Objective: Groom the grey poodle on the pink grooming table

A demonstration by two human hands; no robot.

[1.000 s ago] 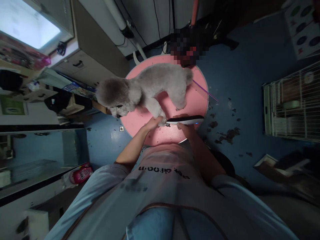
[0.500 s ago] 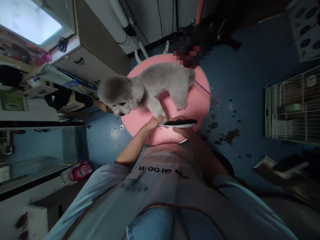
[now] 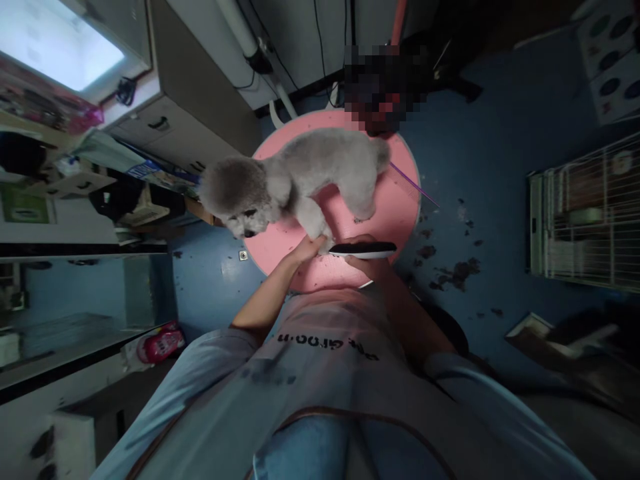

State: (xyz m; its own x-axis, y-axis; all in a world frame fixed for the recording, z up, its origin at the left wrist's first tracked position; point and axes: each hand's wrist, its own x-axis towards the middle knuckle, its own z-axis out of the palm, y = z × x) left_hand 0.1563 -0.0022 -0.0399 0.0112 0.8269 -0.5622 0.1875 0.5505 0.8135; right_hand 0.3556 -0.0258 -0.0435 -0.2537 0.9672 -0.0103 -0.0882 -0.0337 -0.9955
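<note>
A small grey curly dog stands on a round pink table, head toward the left. My left hand is closed around the dog's front paw at the table's near edge. My right hand grips a black and white clipper, held level with its tip right at that paw. A purple comb lies on the table's right edge behind the dog.
Clumps of cut fur are scattered on the blue floor to the right. A wire cage stands at the far right. Drawers and cluttered shelves fill the left. Another person, pixelated, is behind the table.
The clipper slid a little left along the paw. The dog lowered its head slightly. My left hand kept its hold on the paw.
</note>
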